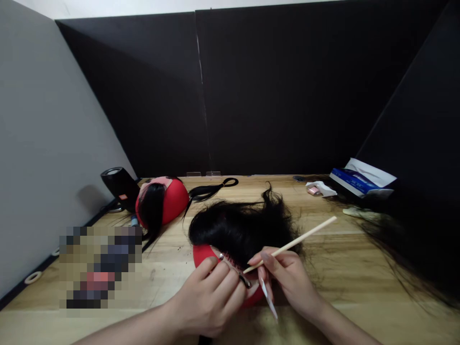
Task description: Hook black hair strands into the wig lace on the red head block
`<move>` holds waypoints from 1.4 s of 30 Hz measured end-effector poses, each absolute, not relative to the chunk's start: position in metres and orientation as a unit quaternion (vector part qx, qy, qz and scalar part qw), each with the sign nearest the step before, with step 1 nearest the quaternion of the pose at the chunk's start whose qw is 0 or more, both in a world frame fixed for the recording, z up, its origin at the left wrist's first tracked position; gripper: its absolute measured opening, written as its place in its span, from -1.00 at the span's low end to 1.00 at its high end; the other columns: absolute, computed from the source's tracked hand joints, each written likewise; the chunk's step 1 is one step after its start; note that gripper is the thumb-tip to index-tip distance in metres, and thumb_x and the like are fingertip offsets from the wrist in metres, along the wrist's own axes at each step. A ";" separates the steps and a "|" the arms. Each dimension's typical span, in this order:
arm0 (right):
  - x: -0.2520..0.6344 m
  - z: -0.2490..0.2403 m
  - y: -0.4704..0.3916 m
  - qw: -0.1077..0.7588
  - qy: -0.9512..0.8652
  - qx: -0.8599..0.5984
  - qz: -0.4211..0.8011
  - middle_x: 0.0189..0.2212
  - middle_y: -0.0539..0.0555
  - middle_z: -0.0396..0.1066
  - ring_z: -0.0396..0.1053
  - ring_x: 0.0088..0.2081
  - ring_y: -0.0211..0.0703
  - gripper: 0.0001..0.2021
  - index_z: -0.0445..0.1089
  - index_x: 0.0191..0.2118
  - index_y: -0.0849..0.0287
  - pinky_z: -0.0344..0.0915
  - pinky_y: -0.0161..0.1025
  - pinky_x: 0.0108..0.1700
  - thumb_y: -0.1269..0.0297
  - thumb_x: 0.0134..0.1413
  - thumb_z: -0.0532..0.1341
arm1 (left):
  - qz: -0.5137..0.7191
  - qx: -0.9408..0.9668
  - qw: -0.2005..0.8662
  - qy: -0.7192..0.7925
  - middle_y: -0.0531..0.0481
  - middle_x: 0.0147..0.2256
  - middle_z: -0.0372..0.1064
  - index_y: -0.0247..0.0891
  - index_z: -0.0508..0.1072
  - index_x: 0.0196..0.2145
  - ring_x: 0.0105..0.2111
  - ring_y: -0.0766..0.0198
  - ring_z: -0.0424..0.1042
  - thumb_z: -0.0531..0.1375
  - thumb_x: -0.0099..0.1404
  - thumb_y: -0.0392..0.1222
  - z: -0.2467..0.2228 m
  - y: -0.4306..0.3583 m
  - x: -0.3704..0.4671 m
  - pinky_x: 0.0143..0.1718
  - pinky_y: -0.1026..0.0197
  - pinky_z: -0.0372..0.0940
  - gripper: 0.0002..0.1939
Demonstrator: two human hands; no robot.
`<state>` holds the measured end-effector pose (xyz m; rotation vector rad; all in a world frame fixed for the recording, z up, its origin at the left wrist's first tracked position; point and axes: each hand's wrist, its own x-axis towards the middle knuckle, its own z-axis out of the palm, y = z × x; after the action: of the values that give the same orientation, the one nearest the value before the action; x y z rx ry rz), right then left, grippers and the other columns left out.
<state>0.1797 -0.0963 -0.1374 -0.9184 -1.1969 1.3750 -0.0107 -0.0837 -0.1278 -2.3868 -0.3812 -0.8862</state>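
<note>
A red dome-shaped form [201,255] is set on the wooden desk [161,282] directly before the person, with a mass of long black hair [244,227] spread over it and swept toward the far side. Along its near edge a pale band is exposed, on which a pin head [221,257] is seen. The left grip [212,299] is curled tightly against this edge; whether anything is pinched inside it cannot be told. In the right grip [293,279] a pale stick [305,237] is grasped between thumb and fingers, its lower end pointed at the band, its upper end raised to the right. A white pointed item [269,301] is seen beneath the same fingers. Farther left, a second red form [177,199], partly covered by dark hair, is placed beside a black cylindrical speaker [120,187]. A tied hair bundle [210,190] is laid near it. At the far right, a blue-and-white box [359,183] and crumpled white paper [325,188] are seen, with more loose black hair [409,249] nearer.
</note>
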 end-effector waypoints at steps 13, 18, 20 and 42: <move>0.181 -0.140 -0.096 0.520 -0.491 -0.384 0.584 -0.73 -0.03 0.30 0.22 -0.77 -0.39 -0.48 0.47 -0.48 0.30 0.14 -0.46 -0.72 -0.19 0.00 0.28 | -0.234 -0.922 0.275 -0.141 -0.09 -0.43 0.32 -0.35 0.39 -0.36 -0.44 0.16 0.26 -0.01 0.30 -0.31 -0.132 -0.090 -0.007 -0.30 0.07 0.06 -0.80; 0.181 -0.142 -0.094 0.519 -0.474 -0.374 0.604 -0.71 -0.03 0.33 0.24 -0.77 -0.39 -0.50 0.46 -0.44 0.31 0.15 -0.48 -0.73 -0.15 0.03 0.27 | -0.238 -0.937 0.247 -0.072 -0.04 -0.48 0.33 -0.36 0.44 -0.36 -0.50 0.24 0.23 -0.03 0.34 -0.37 -0.132 -0.094 -0.004 -0.35 0.12 0.12 -0.74; 0.181 -0.142 -0.094 0.520 -0.470 -0.369 0.610 -0.72 -0.03 0.33 0.25 -0.77 -0.40 -0.51 0.46 -0.43 0.31 0.16 -0.49 -0.72 -0.14 0.04 0.27 | -0.247 -0.935 0.250 -0.053 -0.02 -0.51 0.32 -0.36 0.46 -0.38 -0.52 0.26 0.23 0.00 0.34 -0.41 -0.130 -0.096 -0.003 -0.33 0.15 0.17 -0.74; 0.183 -0.146 -0.098 0.546 -0.468 -0.330 0.611 -0.59 0.07 0.47 0.37 -0.70 -0.34 -0.64 0.44 -0.39 0.32 0.28 -0.48 -0.65 0.03 0.10 0.31 | -0.377 -0.926 -0.001 -0.010 0.05 -0.63 0.13 -0.30 0.26 -0.66 -0.55 0.33 0.04 -0.07 0.47 -0.27 -0.142 -0.093 0.007 -0.48 0.27 0.10 -0.48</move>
<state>0.1833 -0.0975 -0.1459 -0.7814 -1.1091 1.4493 0.0075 -0.0934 -0.1416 -2.9116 -0.0320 -1.1861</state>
